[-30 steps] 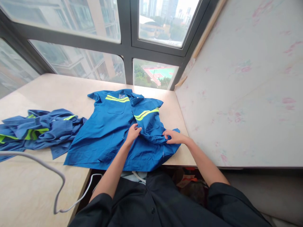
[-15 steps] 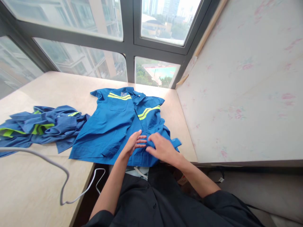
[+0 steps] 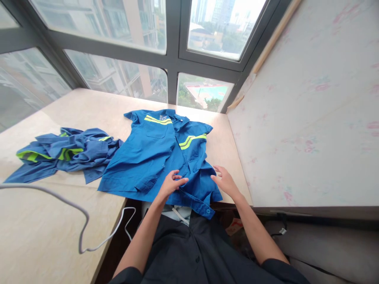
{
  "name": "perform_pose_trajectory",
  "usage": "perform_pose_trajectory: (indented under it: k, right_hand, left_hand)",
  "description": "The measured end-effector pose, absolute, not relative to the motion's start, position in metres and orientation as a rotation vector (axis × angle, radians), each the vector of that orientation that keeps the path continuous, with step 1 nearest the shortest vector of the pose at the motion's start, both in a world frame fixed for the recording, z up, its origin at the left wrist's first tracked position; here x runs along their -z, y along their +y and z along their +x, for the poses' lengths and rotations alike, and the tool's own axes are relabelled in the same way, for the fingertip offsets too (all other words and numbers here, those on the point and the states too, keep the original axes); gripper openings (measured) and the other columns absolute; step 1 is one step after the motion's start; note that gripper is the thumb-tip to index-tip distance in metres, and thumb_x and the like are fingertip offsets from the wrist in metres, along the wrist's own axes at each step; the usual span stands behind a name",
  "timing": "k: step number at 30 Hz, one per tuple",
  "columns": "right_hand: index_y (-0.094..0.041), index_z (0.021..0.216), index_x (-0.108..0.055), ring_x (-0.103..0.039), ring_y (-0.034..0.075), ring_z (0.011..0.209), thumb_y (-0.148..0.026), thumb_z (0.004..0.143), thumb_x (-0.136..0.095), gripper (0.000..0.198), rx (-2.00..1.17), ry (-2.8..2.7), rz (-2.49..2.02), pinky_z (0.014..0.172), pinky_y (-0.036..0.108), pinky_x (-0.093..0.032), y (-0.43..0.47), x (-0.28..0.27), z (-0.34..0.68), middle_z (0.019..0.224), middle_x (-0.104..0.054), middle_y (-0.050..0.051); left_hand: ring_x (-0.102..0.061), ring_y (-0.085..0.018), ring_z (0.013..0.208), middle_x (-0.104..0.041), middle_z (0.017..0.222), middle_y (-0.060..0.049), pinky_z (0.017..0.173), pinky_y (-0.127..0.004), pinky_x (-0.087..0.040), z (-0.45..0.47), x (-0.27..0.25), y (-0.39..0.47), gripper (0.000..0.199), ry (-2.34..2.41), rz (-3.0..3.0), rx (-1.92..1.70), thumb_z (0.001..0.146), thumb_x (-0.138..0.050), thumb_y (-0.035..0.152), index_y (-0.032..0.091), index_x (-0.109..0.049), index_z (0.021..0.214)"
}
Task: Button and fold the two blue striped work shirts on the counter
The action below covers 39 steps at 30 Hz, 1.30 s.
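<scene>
A blue work shirt (image 3: 148, 150) with yellow-green reflective stripes lies spread on the ledge, collar toward the window. Its right front is rumpled, and a buttoned strip at the hem, maybe a cuff, hangs over the ledge's front edge. My left hand (image 3: 171, 184) is over the lower middle of the shirt, fingers apart and slightly curled, with nothing in it. At the shirt's right side, my right hand (image 3: 225, 180) is also open, its fingers spread beside the rumpled cloth. Whether either hand touches the fabric, I cannot tell.
A second crumpled blue garment (image 3: 71, 152) with similar stripes lies to the left. A pale cable (image 3: 68, 203) curves over the ledge (image 3: 50, 221) at the front left. The window frame (image 3: 173, 59) borders the back, and a flower-patterned wall (image 3: 302, 118) stands on the right.
My right hand has moved right, away from my left hand. The buttoned strip has gone from the shirt's right side to the front edge. The view has shifted slightly left.
</scene>
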State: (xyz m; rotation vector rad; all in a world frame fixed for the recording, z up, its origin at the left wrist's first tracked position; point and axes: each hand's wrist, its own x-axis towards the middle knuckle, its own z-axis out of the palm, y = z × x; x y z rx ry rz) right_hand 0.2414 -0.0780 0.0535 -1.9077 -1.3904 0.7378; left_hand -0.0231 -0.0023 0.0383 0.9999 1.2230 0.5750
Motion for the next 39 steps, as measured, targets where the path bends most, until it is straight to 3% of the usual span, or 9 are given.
perform_pose_trajectory:
  k: [3, 7, 13, 18, 22, 27, 32, 35, 39]
  right_hand:
    - [-0.016, 0.132, -0.055, -0.063, 0.027, 0.109, -0.029, 0.073, -0.067, 0.061, -0.847, -1.313, -2.073, 0.088, 0.041, -0.053, -0.070, -0.037, 0.252, 0.132, -0.059, 0.016]
    - [-0.015, 0.097, -0.069, -0.064, 0.019, 0.073, -0.032, 0.070, -0.065, 0.033, -1.214, -1.206, -1.875, 0.062, 0.029, -0.051, -0.049, -0.036, 0.248, 0.087, -0.071, 0.005]
    - [-0.017, 0.074, -0.060, -0.036, 0.008, 0.040, -0.041, 0.062, -0.068, 0.027, -1.075, -0.712, -1.664, 0.038, 0.021, -0.024, -0.017, -0.062, 0.264, 0.045, -0.041, -0.010]
    - [-0.022, 0.079, -0.053, -0.029, 0.007, 0.037, -0.049, 0.061, -0.068, 0.036, -0.832, -0.575, -1.564, 0.036, 0.021, -0.021, 0.002, -0.084, 0.297, 0.047, -0.037, -0.012]
    - [-0.022, 0.092, -0.054, -0.044, 0.012, 0.041, -0.051, 0.068, -0.064, 0.039, -0.692, -0.687, -1.722, 0.039, 0.023, -0.033, -0.005, -0.076, 0.313, 0.053, -0.048, -0.008]
    - [-0.021, 0.118, -0.056, -0.069, 0.029, 0.083, -0.044, 0.075, -0.062, 0.049, -0.498, -1.283, -2.246, 0.069, 0.039, -0.053, -0.043, -0.047, 0.328, 0.089, -0.069, 0.009]
    - [-0.018, 0.133, -0.051, -0.065, 0.031, 0.102, -0.033, 0.084, -0.049, 0.051, -0.268, -1.359, -2.301, 0.087, 0.044, -0.053, -0.050, -0.059, 0.325, 0.111, -0.062, 0.016]
    - [-0.021, 0.129, -0.056, -0.063, 0.027, 0.101, -0.024, 0.088, -0.041, 0.043, -0.226, -1.533, -1.947, 0.094, 0.042, -0.051, -0.016, -0.084, 0.303, 0.109, -0.062, 0.013]
    - [-0.020, 0.128, -0.058, -0.060, 0.023, 0.110, -0.016, 0.091, -0.038, 0.042, -0.343, -1.884, -1.572, 0.096, 0.037, -0.051, 0.066, -0.102, 0.260, 0.117, -0.061, 0.012]
  left_hand:
    - [-0.063, -0.035, 0.110, -0.066, 0.116, -0.016, 0.089, -0.039, -0.052, -0.013, -0.036, -0.013, 0.076, 1.262, 1.218, -0.561, 0.048, -0.091, 0.024, 0.015, -0.063, 0.117]
    - [-0.063, -0.030, 0.110, -0.069, 0.112, -0.009, 0.101, -0.039, -0.045, -0.004, -0.039, -0.014, 0.059, 1.103, 1.333, -0.668, 0.053, -0.078, 0.011, 0.017, -0.066, 0.110]
    - [-0.065, -0.024, 0.100, -0.066, 0.107, -0.010, 0.091, -0.036, -0.049, 0.004, -0.053, 0.020, 0.071, 1.103, 1.060, -0.947, 0.061, -0.079, 0.024, 0.015, -0.054, 0.126]
    - [-0.064, -0.015, 0.080, -0.063, 0.105, -0.009, 0.078, -0.029, -0.051, 0.034, -0.070, 0.056, 0.073, 1.099, 0.970, -1.089, 0.059, -0.082, 0.029, 0.015, -0.054, 0.125]
    - [-0.062, -0.013, 0.067, -0.066, 0.090, -0.005, 0.063, -0.024, -0.050, 0.048, -0.071, 0.059, 0.064, 1.131, 1.032, -0.865, 0.060, -0.083, 0.029, 0.016, -0.059, 0.118]
    - [-0.065, -0.018, 0.055, -0.070, 0.088, -0.009, 0.046, -0.026, -0.048, 0.015, -0.055, 0.050, 0.055, 1.136, 1.135, -0.404, 0.068, -0.076, 0.052, 0.015, -0.065, 0.106]
    - [-0.069, -0.028, 0.094, -0.069, 0.111, -0.016, 0.086, -0.040, -0.054, -0.036, -0.045, 0.079, 0.055, 1.487, 1.509, -0.872, 0.080, -0.063, 0.049, 0.014, -0.061, 0.122]
    - [-0.052, -0.035, 0.129, -0.060, 0.133, -0.022, 0.111, -0.046, -0.036, -0.049, -0.041, 0.104, 0.063, 1.611, 1.801, -0.836, 0.082, -0.060, 0.046, 0.011, -0.054, 0.134]
    - [-0.025, -0.038, 0.147, -0.042, 0.151, -0.023, 0.118, -0.055, -0.018, -0.047, -0.028, 0.111, 0.071, 1.675, 2.117, -0.506, 0.084, -0.057, 0.046, 0.010, -0.046, 0.144]
